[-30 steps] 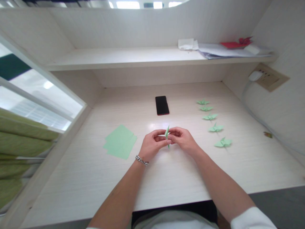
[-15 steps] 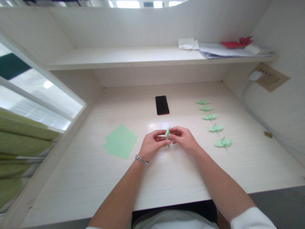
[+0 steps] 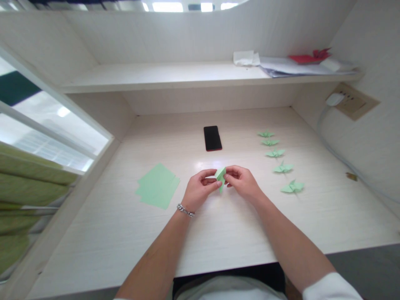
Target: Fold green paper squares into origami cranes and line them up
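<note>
Between my two hands, just above the desk, is a small piece of folded green paper. My left hand pinches its left side between thumb and fingers; a silver chain bracelet circles that wrist. On the other side, my right hand grips the paper's right edge with thumb and forefinger. Flat green paper sheets lie in a loose stack left of my left hand. To the right, several folded green paper cranes stand in a slanting row, the nearest crane being closest to my right forearm.
A black phone lies beyond my hands on the desk. The shelf above bears papers and a red folded paper piece. A charger cable runs down from the socket at right.
The folded green paper has turned from nearly edge-on to showing a broader face, and its flap spreads wider. Both hands keep their hold with only slight finger movement.
</note>
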A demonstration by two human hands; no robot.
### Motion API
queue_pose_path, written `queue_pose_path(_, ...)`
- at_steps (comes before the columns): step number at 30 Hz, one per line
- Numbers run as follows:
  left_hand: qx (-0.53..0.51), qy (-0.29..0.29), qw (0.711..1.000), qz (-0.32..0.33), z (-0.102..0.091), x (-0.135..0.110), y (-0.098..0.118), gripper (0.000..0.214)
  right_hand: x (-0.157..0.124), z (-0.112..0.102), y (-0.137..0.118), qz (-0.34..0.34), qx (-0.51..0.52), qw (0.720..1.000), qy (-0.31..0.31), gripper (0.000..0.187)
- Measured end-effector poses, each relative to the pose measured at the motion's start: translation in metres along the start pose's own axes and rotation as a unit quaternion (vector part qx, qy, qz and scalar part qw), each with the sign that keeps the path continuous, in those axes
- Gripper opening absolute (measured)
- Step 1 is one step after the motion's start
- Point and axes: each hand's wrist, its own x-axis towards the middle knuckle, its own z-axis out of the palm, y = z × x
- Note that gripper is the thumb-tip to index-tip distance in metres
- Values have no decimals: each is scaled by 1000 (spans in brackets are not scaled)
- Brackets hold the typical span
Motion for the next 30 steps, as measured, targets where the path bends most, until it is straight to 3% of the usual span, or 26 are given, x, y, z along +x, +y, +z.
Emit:
queue_pose_path(4,47,19,998,39,6,-3,-3,49,-1,6,1,-36,-80,996,34,23)
queue_pose_path(11,65,18,994,81,13,-7,-6,46,-2,12,6,-28,-112,992,53,20)
queue_pose_path(15,-53,-16,997,48,11,-7,1,56,-7,9,-1,-113,-201,968,99,25)
queue_pose_path(18,-126,19,992,8,9,-4,3,43,-11,8,-6,-198,-263,941,77,29)
queue_pose_path(22,-142,57,987,-43,9,-1,1,35,-13,11,-6,-245,-307,918,49,32)
queue_pose_path(26,-161,35,985,-60,11,-1,0,32,-13,14,-7,-240,-248,935,78,24)
queue_pose_path(30,-164,19,985,-55,9,-1,-1,31,-12,17,-7,-160,-121,973,116,17)
